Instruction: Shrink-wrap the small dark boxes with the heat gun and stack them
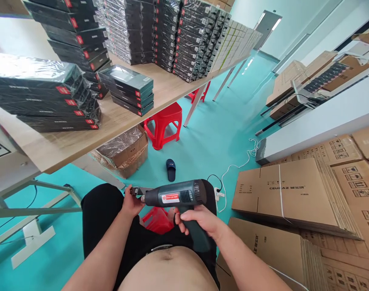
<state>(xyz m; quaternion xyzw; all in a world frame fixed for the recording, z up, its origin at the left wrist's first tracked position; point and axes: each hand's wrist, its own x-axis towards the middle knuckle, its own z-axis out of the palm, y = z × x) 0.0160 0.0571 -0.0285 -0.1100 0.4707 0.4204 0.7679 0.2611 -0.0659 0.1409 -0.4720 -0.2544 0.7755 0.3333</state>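
Note:
My right hand (199, 220) is wrapped round the handle of a dark green heat gun (175, 194) with a red and white label. The gun lies across my lap, its nozzle pointing left toward my left hand (132, 202). Between the fingers of that hand is a thin dark box (137, 190) with a small white label. The heat gun covers much of the box, and I cannot tell whether the nozzle touches it. Below the gun, between my legs, part of a red plastic stool (157, 220) shows.
On the wooden table (63, 151) stand stacks of film-wrapped black boxes (45, 101) and a smaller stack (128, 91). Under its edge are a carton (126, 151) and a red stool (166, 123). A slipper (170, 169), white cable (230, 167) and flattened cartons (289, 190) lie around.

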